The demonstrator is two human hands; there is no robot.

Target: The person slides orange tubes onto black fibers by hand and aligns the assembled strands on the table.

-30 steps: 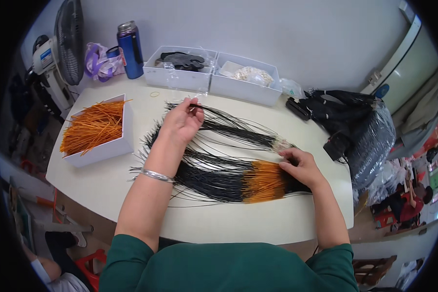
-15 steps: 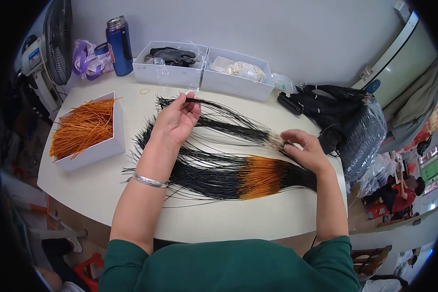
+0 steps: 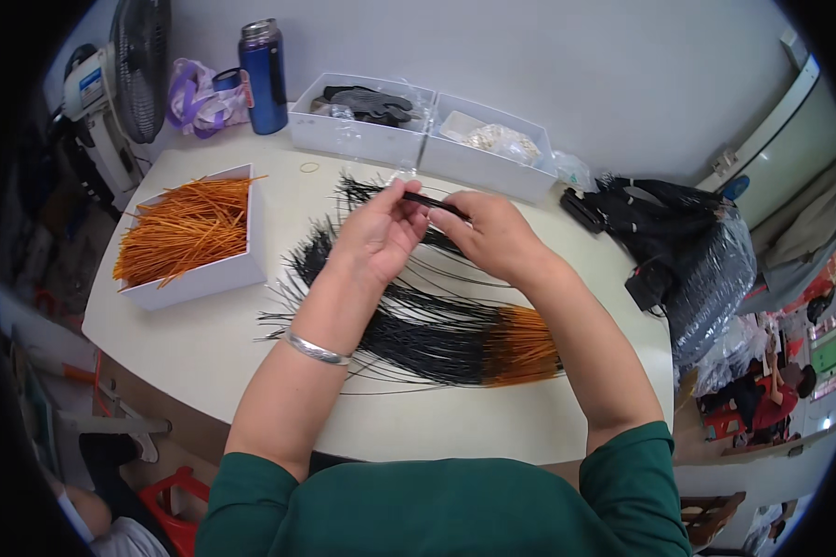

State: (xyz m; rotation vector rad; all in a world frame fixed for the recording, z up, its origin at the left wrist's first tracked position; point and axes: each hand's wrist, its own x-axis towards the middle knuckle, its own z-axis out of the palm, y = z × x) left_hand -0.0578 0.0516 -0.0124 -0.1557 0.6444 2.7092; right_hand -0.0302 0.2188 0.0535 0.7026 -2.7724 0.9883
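Note:
My left hand (image 3: 381, 232) has its fingers closed on a thin bundle of black strands (image 3: 434, 200) above the table. Close by on the right, my right hand (image 3: 494, 239) grips the same bundle, fingers and thumb wrapped round it. Frayed ends (image 3: 355, 191) stick out past the left hand. Below my hands a thick bundle of black strands (image 3: 427, 348) lies across the table, with an orange band (image 3: 522, 345) toward its right end. My right forearm covers that end. More black strands lie partly hidden under both hands.
A white box of orange strands (image 3: 186, 232) stands at the left. Two white boxes, one holding gloves (image 3: 370, 102), the other plastic bags (image 3: 497, 141), sit along the wall beside a blue bottle (image 3: 264, 79). Black plastic-wrapped bundles (image 3: 706, 269) lie at right. A fan (image 3: 139, 70) stands far left.
My right hand has moved left from the pale, tied part of the strands to beside my left hand, and now grips the thin bundle. The whole view has shifted slightly.

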